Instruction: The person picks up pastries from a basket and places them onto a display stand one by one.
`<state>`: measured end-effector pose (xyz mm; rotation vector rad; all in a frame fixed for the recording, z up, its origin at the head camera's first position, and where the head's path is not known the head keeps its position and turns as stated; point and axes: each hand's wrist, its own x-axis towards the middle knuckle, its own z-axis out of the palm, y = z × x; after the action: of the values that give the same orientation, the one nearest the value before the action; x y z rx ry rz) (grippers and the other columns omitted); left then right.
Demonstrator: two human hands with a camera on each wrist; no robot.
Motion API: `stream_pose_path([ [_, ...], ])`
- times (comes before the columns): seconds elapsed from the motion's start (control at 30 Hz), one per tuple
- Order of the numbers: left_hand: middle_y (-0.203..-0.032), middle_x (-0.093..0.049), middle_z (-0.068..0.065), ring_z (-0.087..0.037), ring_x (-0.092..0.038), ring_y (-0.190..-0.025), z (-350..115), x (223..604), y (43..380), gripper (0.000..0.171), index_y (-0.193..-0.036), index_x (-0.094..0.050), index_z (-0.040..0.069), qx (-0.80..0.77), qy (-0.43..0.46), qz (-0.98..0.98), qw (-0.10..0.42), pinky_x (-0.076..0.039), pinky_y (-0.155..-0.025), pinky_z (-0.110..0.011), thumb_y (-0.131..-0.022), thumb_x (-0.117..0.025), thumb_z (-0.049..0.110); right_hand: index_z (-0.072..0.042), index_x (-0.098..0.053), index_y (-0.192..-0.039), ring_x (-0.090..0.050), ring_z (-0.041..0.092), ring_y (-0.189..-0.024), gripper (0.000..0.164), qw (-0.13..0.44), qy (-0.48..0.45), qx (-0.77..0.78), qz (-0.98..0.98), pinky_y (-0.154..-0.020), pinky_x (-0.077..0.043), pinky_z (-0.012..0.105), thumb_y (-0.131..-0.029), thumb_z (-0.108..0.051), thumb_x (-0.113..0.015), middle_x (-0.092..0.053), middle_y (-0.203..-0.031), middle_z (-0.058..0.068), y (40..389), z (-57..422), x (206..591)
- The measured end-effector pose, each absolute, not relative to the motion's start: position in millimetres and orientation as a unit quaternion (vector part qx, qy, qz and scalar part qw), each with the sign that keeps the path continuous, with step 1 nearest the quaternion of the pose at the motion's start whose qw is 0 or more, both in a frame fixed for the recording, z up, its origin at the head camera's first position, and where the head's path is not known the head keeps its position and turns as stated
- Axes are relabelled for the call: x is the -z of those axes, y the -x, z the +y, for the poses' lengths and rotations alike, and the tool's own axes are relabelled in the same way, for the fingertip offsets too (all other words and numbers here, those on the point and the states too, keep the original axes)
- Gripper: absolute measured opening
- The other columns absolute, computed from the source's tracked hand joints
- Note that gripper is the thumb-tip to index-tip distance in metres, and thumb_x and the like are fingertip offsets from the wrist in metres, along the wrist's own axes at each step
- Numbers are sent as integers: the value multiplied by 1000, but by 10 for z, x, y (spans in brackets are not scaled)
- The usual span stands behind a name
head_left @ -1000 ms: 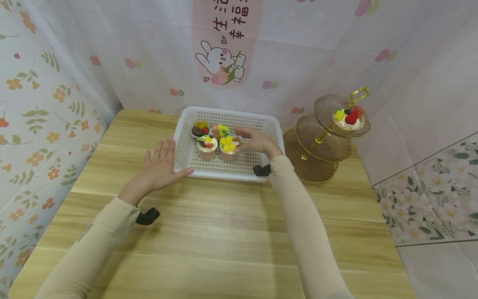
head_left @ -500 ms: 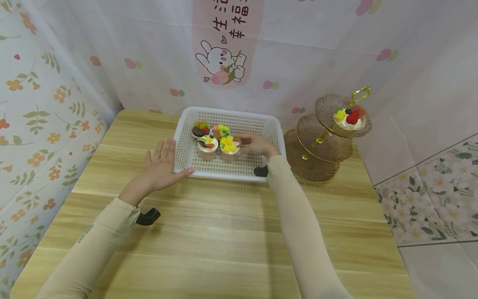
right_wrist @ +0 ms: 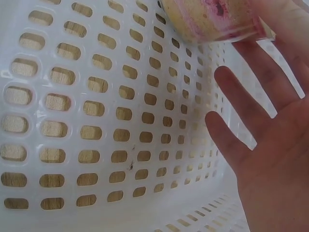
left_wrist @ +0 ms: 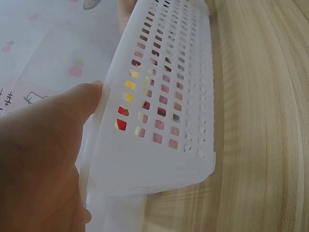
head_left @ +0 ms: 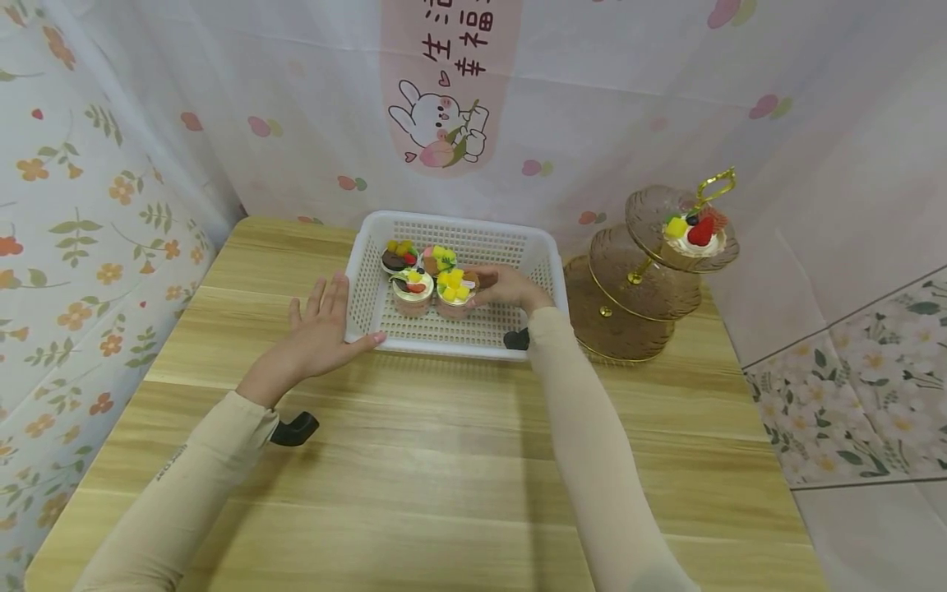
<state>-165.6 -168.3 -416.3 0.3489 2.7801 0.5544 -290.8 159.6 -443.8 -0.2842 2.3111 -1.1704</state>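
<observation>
A white plastic basket point(head_left: 444, 351) holds several small dessert cups. My right hand point(head_left: 512, 288) reaches into it and grips the front right cup, a mousse cup topped with yellow fruit cubes point(head_left: 455, 288). In the right wrist view, thumb and fingers are at the side of this clear dessert cup point(right_wrist: 219, 19), showing pink and cream layers, while the other fingers spread free. Beside it stand a cup with white cream and strawberry point(head_left: 412, 286), a chocolate-topped one point(head_left: 398, 258) and another fruit-topped one point(head_left: 440, 260). My left hand point(head_left: 314, 333), fingers straight, rests against the basket's left front corner.
A tiered brown clear stand point(head_left: 617, 329) with gold trim stands right of the basket. On its top tier sits a dessert cup with strawberry and cream point(head_left: 699, 238). The wooden table point(head_left: 429, 460) stretches in front; a printed curtain point(head_left: 296, 90) hangs behind.
My right hand has lowered slightly and its fingers have closed on the yellow-topped dessert cup, which stays in place. The left hand has not moved from the basket corner.
</observation>
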Motion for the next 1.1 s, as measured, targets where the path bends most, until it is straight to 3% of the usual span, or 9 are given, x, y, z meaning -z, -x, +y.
stream_pose_path([
  [0.43, -164, 17, -22, -44, 21, -152, -1684, 4168, 1660, 117, -154, 18, -2, -198, -123, 962, 144, 13, -112, -75, -90, -41, 76, -24, -45, -150, -46, 29, -141, 78, 275, 117, 430, 852, -119, -33, 51, -81, -22, -83, -48, -153, 6, 2908, 1571, 4425],
  [0.77, -163, 17, -23, -45, 21, -151, -1694, 4173, 1664, 117, -154, 18, -3, -198, -124, 962, 143, 13, -111, -75, -90, -41, 75, -20, -52, -145, -58, 25, -128, 75, 237, 98, 416, 872, -111, -45, 45, -78, -27, -85, -60, -140, 8, 2894, 1552, 4429],
  [1.1, -164, 16, -24, -45, 20, -151, -1696, 4175, 1672, 117, -154, 16, -3, -194, -124, 963, 142, 12, -111, -76, -90, -40, 76, -22, -58, -140, -61, 23, -121, 70, 199, 94, 405, 887, -107, -47, 46, -77, -39, -83, -66, -131, 5, 2885, 1599, 4398],
])
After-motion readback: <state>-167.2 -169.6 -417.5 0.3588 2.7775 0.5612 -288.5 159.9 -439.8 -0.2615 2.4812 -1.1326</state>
